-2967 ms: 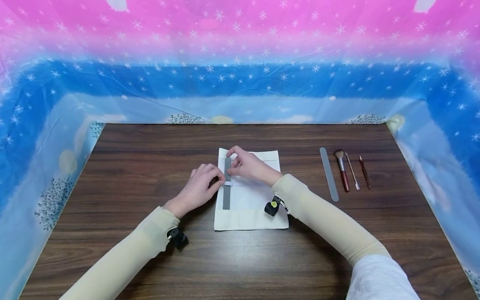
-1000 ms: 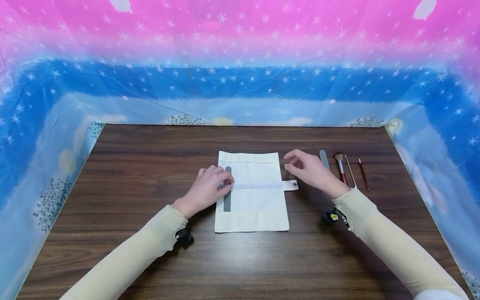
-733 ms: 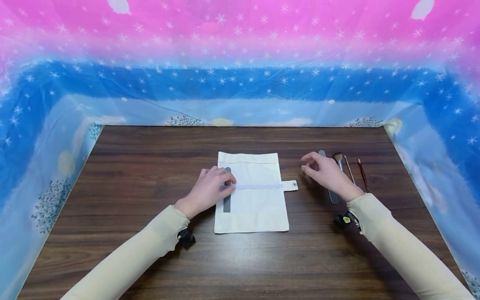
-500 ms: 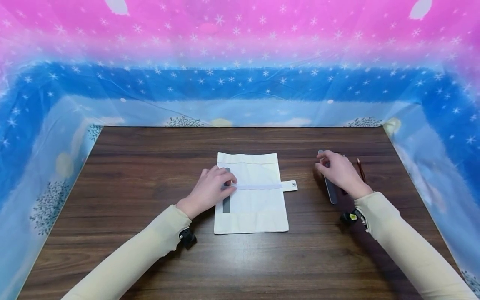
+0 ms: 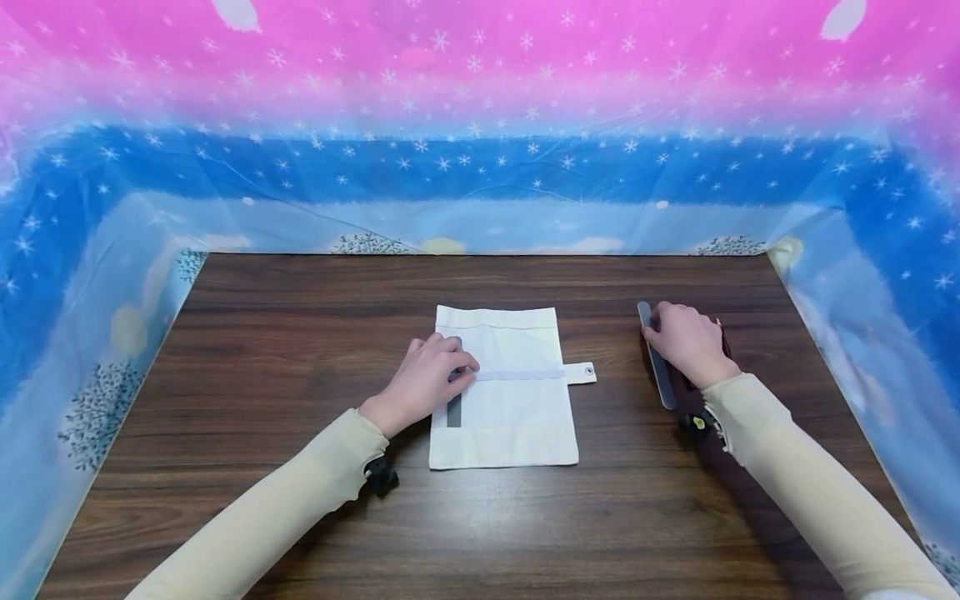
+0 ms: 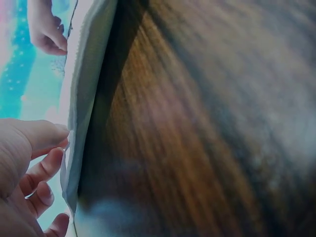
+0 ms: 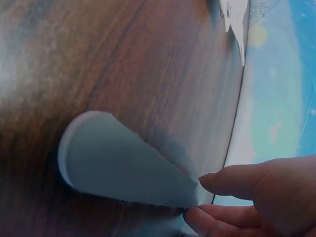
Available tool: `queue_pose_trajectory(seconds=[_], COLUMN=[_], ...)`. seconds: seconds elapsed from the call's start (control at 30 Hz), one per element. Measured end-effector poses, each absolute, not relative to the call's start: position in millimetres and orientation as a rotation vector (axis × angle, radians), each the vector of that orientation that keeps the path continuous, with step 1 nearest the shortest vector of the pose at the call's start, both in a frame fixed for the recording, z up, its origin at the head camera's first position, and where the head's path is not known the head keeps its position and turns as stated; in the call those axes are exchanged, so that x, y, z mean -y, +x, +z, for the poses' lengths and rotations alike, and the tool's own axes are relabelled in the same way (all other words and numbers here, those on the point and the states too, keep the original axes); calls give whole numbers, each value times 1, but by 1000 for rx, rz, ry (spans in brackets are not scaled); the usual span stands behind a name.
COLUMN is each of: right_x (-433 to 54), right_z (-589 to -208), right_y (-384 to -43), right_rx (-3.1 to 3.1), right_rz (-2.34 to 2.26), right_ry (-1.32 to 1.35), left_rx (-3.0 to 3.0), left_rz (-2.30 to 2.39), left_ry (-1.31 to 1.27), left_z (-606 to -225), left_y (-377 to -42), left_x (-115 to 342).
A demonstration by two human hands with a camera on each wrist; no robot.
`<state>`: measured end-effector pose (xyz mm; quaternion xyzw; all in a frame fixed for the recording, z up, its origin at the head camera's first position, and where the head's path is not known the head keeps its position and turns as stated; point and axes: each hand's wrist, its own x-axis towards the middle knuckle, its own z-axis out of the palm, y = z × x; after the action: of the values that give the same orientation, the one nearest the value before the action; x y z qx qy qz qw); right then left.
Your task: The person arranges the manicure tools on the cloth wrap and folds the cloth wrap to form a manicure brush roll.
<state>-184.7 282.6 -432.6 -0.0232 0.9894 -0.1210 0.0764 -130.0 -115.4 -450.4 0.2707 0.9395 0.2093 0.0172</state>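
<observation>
A cream cloth tool roll lies unfolded mid-table, with a lilac elastic band across it. One grey nail file lies along its left side, partly hidden by my left hand. That hand's thumb and forefinger pinch the band just right of the file; in the left wrist view the fingertips are right at the cloth's edge. Over on the right, a second grey nail file lies on the wood. My right hand pinches it near its far end, thumb and fingers on opposite edges.
A dark reddish slim tool shows past my right hand, which hides the makeup brush and thin stick beside it. The roll's snap tab points right. Snowflake-printed cloth walls the wooden table at back and sides.
My right hand has left the first nail file on the roll and moved right, onto the second file. My left hand has shifted slightly right along the band.
</observation>
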Motion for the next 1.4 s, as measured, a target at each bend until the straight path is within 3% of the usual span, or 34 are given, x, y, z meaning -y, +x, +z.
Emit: queue_pose_trajectory(seconds=[1.4], right_x=[-274], right_z=[-422], right_y=[-217], right_rx=[-2731], right_rz=[-482], right_ry=[74], left_rx=[-2939], left_rz=[642], left_ry=[898], left_z=[-452], left_y=[-126], left_x=[114])
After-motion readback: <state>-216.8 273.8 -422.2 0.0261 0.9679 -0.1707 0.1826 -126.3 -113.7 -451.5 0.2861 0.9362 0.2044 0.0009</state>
